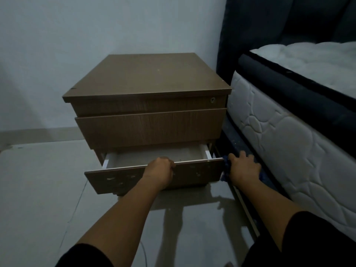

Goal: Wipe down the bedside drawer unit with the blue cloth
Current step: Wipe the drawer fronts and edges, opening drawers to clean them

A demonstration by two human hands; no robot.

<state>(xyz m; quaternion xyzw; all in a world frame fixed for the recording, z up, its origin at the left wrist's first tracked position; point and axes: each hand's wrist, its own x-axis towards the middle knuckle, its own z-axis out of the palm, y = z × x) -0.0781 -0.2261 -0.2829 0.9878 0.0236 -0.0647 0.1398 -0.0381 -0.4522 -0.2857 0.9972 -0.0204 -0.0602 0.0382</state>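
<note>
A brown wooden bedside drawer unit (148,81) stands against the wall, its two upper drawers closed. The bottom drawer (123,178) is pulled out, its pale inside bare. My left hand (160,170) grips the top edge of that drawer's front panel near the middle. My right hand (243,169) presses the blue cloth (225,166) against the right end of the drawer front. Most of the cloth is hidden under the hand; only blue edges show.
A bed with a white quilted mattress (285,143) and a dark headboard (269,22) stands close on the right, leaving a narrow gap beside the unit. The pale wall (77,35) is behind. Grey floor (38,189) spreads to the left and in front.
</note>
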